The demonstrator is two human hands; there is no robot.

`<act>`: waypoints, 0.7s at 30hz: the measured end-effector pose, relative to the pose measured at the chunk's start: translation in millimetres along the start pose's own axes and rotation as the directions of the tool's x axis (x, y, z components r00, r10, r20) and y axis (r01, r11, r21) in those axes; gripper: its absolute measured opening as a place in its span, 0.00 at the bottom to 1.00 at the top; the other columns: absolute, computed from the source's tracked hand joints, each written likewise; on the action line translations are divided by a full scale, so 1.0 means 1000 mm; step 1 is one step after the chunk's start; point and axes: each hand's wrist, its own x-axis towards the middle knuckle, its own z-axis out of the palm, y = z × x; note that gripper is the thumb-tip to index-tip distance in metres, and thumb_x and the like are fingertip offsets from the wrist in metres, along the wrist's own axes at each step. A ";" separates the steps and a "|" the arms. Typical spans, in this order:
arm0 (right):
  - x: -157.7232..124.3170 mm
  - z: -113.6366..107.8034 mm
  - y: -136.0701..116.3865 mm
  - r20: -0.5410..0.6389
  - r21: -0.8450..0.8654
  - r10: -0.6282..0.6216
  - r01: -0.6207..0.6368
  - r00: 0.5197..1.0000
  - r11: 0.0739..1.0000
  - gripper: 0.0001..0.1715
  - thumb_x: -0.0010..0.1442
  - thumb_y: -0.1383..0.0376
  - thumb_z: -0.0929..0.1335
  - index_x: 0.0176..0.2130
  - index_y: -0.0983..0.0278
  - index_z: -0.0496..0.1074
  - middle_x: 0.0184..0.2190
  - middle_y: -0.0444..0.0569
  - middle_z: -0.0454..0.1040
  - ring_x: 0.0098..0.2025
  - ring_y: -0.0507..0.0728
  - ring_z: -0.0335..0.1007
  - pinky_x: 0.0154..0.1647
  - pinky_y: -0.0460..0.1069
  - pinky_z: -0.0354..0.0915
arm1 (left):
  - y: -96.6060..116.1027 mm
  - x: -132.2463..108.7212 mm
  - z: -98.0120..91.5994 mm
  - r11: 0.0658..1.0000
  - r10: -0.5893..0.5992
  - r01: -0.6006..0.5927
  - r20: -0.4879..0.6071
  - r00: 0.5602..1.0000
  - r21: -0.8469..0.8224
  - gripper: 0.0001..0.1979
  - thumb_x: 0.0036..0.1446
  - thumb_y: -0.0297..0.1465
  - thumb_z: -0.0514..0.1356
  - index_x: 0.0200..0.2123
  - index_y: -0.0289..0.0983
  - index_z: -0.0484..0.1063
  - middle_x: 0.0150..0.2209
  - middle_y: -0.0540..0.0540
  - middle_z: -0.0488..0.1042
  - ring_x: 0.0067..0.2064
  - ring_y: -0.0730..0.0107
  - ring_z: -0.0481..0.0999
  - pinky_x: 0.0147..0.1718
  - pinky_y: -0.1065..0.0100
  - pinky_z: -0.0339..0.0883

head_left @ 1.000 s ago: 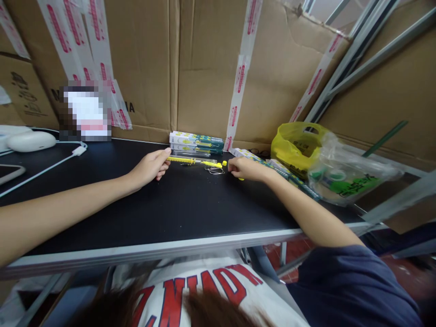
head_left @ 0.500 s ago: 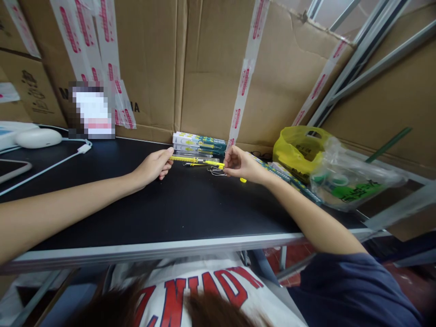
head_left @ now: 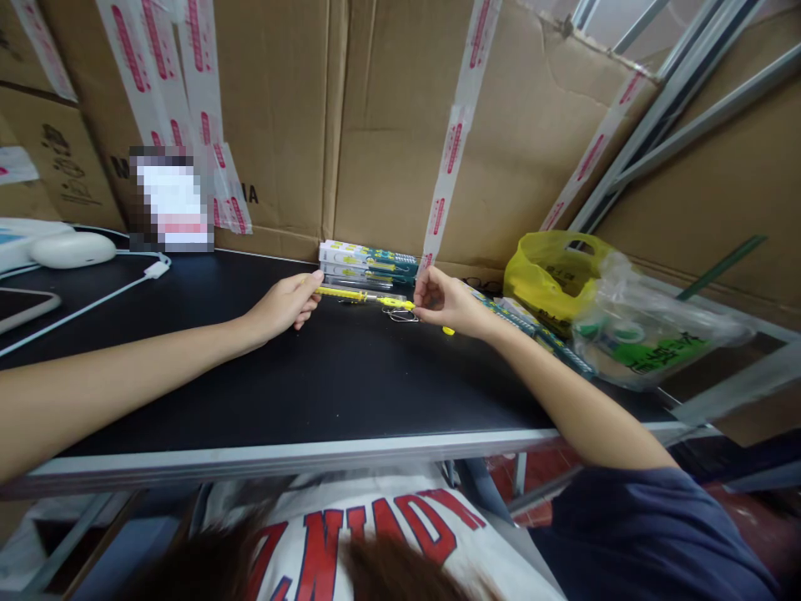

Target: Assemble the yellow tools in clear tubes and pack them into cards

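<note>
Low over the black tabletop, my left hand is closed on one end of a slim yellow pen-like tool. A short metal section shows at the middle of this tool, followed by a yellow end piece. My right hand pinches the far tip of that end piece, and its fingertips hide the very end. Beneath it lie thin metal wire loops. A small yellow piece rests just below my right hand.
Slim printed boxes are stacked behind the hands, with more boxes at the right. Beyond them are a yellow plastic bag and a clear bag. A white cable and phone lie left. Cardboard walls the back.
The yellow end piece has tilted slightly down at the right, and the metal section between the yellow parts shows more plainly. Both hands keep their holds, almost in place.
</note>
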 end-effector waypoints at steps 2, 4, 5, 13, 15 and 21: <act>0.000 0.001 0.000 -0.005 -0.012 -0.012 0.012 1.000 1.000 0.16 0.51 0.66 0.70 0.34 0.61 0.58 0.29 0.42 0.67 0.29 0.49 0.65 0.28 0.45 0.64 | -0.001 0.001 -0.001 1.000 0.011 -0.011 0.003 1.000 0.003 0.18 0.64 0.44 0.50 0.28 0.37 0.59 0.18 0.58 0.52 0.16 0.81 0.55 0.14 0.77 0.55; -0.001 0.003 0.000 -0.023 -0.030 -0.029 0.028 0.999 0.999 0.16 0.51 0.67 0.70 0.35 0.61 0.57 0.30 0.41 0.66 0.29 0.49 0.64 0.28 0.45 0.64 | -0.002 0.001 -0.001 1.000 0.019 -0.018 -0.001 1.000 0.006 0.18 0.63 0.44 0.50 0.28 0.37 0.60 0.18 0.58 0.52 0.16 0.80 0.55 0.14 0.77 0.55; -0.001 0.003 0.001 -0.036 -0.050 -0.036 0.034 0.999 0.998 0.16 0.51 0.67 0.69 0.36 0.61 0.57 0.30 0.41 0.66 0.29 0.49 0.64 0.28 0.45 0.63 | -0.002 0.001 -0.002 1.000 0.020 -0.020 -0.006 1.000 0.007 0.18 0.63 0.45 0.50 0.28 0.37 0.60 0.18 0.58 0.53 0.16 0.80 0.55 0.14 0.77 0.55; -0.004 0.012 -0.006 -0.026 -0.334 -0.103 0.088 0.994 0.938 0.12 0.53 0.70 0.65 0.38 0.61 0.60 0.31 0.43 0.65 0.30 0.50 0.64 0.32 0.46 0.65 | 0.000 -0.001 0.000 0.999 0.009 -0.009 0.014 1.000 0.033 0.17 0.64 0.43 0.50 0.28 0.37 0.59 0.18 0.58 0.51 0.16 0.81 0.54 0.13 0.77 0.54; -0.004 0.016 -0.008 -0.043 -0.334 -0.112 0.092 0.993 0.938 0.12 0.54 0.70 0.65 0.39 0.61 0.59 0.31 0.44 0.66 0.30 0.51 0.64 0.32 0.46 0.65 | 0.000 -0.001 0.000 1.000 0.008 -0.009 0.019 1.000 0.027 0.17 0.64 0.43 0.50 0.28 0.37 0.59 0.18 0.58 0.51 0.16 0.80 0.54 0.13 0.77 0.54; -0.004 0.019 -0.007 -0.077 -0.308 -0.117 0.088 0.990 0.947 0.10 0.55 0.68 0.66 0.38 0.60 0.60 0.32 0.45 0.66 0.32 0.51 0.65 0.33 0.46 0.66 | -0.003 0.000 -0.002 1.000 0.017 -0.017 0.018 1.000 0.009 0.17 0.63 0.44 0.51 0.29 0.38 0.59 0.17 0.58 0.52 0.16 0.80 0.54 0.13 0.77 0.55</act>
